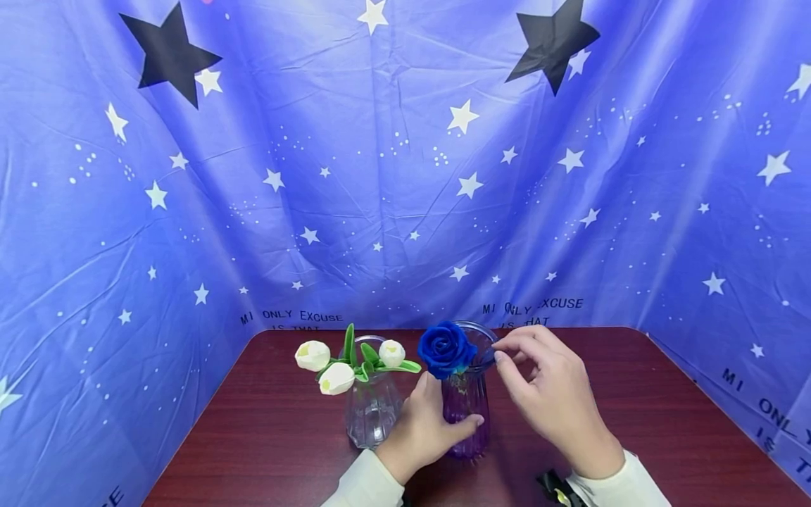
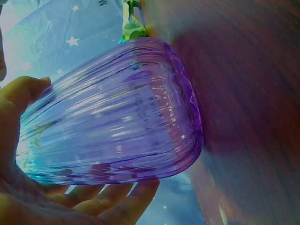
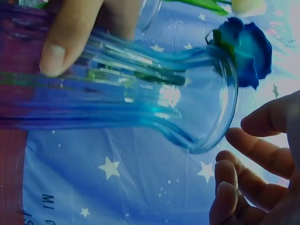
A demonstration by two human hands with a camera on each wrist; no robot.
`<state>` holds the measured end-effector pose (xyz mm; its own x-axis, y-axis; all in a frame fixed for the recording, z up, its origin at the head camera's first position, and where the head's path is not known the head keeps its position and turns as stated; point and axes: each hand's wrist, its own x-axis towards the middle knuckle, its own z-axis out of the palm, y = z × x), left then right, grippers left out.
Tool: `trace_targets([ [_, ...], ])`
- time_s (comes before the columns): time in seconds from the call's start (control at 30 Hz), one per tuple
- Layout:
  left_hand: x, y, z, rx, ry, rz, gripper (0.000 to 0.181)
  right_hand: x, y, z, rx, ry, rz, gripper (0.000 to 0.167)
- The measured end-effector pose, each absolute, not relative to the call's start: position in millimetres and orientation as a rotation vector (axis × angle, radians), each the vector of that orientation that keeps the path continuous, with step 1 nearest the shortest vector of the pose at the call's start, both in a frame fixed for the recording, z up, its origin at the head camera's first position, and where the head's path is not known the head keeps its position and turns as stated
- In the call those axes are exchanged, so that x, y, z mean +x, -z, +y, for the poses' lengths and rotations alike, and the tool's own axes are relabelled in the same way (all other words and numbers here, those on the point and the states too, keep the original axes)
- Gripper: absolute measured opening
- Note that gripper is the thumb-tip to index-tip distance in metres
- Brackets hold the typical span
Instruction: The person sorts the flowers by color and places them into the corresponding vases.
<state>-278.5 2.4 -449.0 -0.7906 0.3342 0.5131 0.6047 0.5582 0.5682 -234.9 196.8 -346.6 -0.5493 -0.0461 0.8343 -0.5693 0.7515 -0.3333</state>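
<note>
A fluted glass vase [image 1: 465, 415], purple at the base and bluish toward its flared rim, stands upright on the table. My left hand [image 1: 426, 426] grips its body, thumb on the near side; in the left wrist view the fingers [image 2: 119, 201] curve round the vase [image 2: 112, 117]. A blue rose [image 1: 446, 348] leans over the left of the rim, its stem inside the glass. Beside the right of the rim is my right hand [image 1: 554, 387], fingers loosely bent. In the right wrist view its fingertips [image 3: 234, 138] are at the rim, pinching nothing visible; contact is hard to tell.
Left of the purple vase stands a clear glass vase [image 1: 367, 419] holding white tulips [image 1: 337, 379] with green leaves. The dark red wooden table [image 1: 253, 422] is surrounded by a blue star-patterned cloth [image 1: 380, 176]. A small black object [image 1: 552, 484] shows by the right wrist.
</note>
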Motion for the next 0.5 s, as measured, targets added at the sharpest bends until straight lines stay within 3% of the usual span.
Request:
trace_targets([
  [0.5,-278,447,2,-0.755,1.094,-2.47,0.091,-245,351,214,0.276,-0.694,-2.177,0.013],
])
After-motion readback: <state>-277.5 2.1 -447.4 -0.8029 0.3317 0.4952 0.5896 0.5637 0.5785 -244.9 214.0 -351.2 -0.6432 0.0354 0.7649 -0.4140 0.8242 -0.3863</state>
